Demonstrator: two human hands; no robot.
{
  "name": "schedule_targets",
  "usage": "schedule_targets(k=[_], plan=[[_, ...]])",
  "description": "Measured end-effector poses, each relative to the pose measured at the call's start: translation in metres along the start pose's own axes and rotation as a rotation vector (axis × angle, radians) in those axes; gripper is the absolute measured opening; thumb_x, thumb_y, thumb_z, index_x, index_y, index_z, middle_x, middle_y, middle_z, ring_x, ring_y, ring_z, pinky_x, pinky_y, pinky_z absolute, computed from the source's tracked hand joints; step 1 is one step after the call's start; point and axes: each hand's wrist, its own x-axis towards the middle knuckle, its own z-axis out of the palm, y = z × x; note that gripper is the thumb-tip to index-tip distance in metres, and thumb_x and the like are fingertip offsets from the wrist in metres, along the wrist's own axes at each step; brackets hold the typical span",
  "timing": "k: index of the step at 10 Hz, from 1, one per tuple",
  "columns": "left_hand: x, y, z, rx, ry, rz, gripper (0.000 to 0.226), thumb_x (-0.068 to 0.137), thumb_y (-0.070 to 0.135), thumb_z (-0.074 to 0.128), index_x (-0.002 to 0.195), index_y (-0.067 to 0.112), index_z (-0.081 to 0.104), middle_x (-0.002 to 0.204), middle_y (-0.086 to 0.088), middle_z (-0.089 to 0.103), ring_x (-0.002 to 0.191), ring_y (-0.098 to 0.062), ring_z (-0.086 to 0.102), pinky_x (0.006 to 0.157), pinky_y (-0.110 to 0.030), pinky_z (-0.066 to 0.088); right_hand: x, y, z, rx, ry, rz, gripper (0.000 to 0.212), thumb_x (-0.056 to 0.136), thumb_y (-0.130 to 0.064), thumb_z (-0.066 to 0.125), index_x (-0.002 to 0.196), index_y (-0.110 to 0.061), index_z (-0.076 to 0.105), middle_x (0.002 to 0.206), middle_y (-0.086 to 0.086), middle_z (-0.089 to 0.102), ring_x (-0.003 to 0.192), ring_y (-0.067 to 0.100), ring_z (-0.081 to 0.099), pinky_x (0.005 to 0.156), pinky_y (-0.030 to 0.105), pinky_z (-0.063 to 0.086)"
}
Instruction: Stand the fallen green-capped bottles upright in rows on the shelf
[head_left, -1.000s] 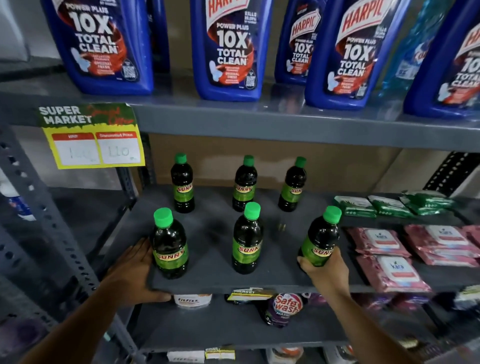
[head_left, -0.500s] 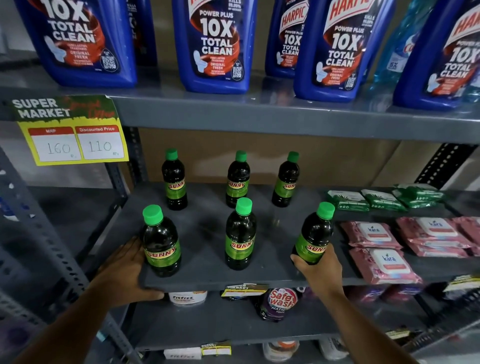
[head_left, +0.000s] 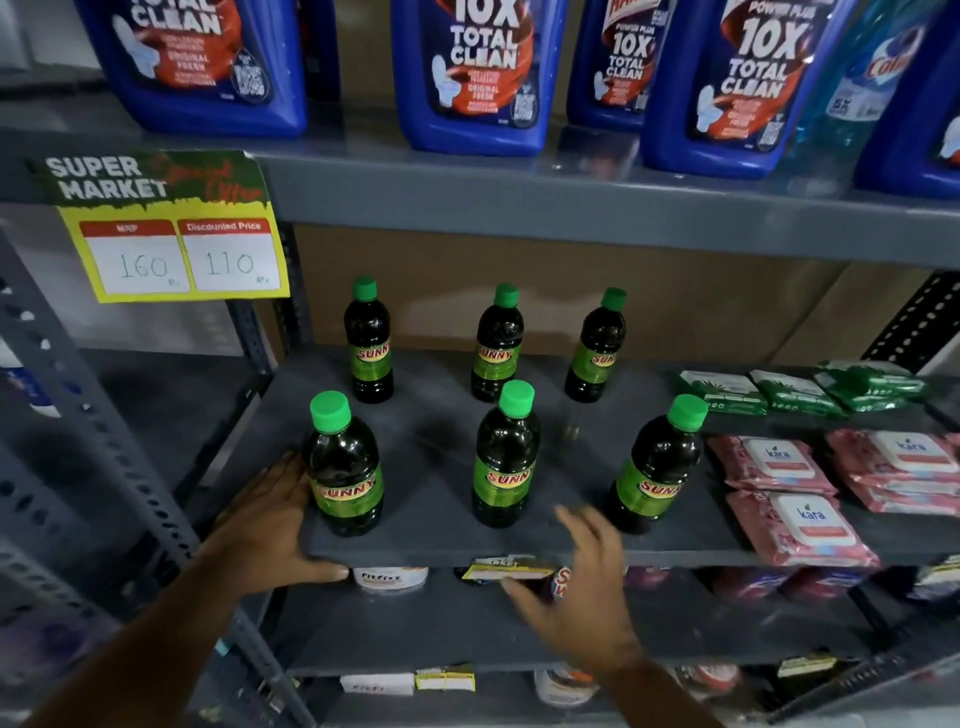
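Several dark green-capped SUNNY bottles stand upright in two rows on the grey shelf (head_left: 436, 545). The back row holds three: left (head_left: 370, 345), middle (head_left: 496, 348), right (head_left: 596, 351). The front row holds a left bottle (head_left: 345, 467), a middle bottle (head_left: 505, 460) and a right bottle (head_left: 655, 467). My left hand (head_left: 270, 525) rests on the shelf's front left corner, its fingers against the front left bottle's side. My right hand (head_left: 582, 587) hovers in front of the shelf edge with fingers spread, holding nothing.
Blue cleaner jugs (head_left: 478, 73) line the shelf above. A yellow price tag (head_left: 174, 244) hangs at the upper left. Green packs (head_left: 795, 392) and pink wipe packs (head_left: 795, 514) lie on the right half of the shelf. More goods sit on the shelf below (head_left: 389, 577).
My right hand has let go of the front right bottle and pulled back towards me, left of it. The left hand has stayed at the shelf corner.
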Motion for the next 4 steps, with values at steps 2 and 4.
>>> schedule_targets(k=[2,4], plan=[[0.0,-0.001,0.001,-0.004,0.015,0.012,0.141,0.044,0.098,0.056,0.153,0.016,0.021,0.157,-0.012,0.03,0.143,-0.03,0.027,0.119,-0.046,0.026,0.06,-0.012,0.026,0.358,-0.265,0.24,0.103,0.067,-0.029,0.084,0.145,-0.044,0.019,0.139,-0.021,0.047,0.129,-0.004,0.042,0.106,0.03,0.038],[-0.001,-0.001,0.002,-0.017,0.009,0.021,0.15,0.039,0.104,0.049,0.154,0.015,0.013,0.161,-0.013,0.021,0.146,-0.029,0.021,0.122,-0.047,0.02,0.053,-0.012,0.037,0.327,-0.154,0.273,0.106,0.061,-0.04,0.086,0.145,-0.036,0.022,0.142,-0.011,0.048,0.129,0.004,0.045,0.107,0.039,0.041]])
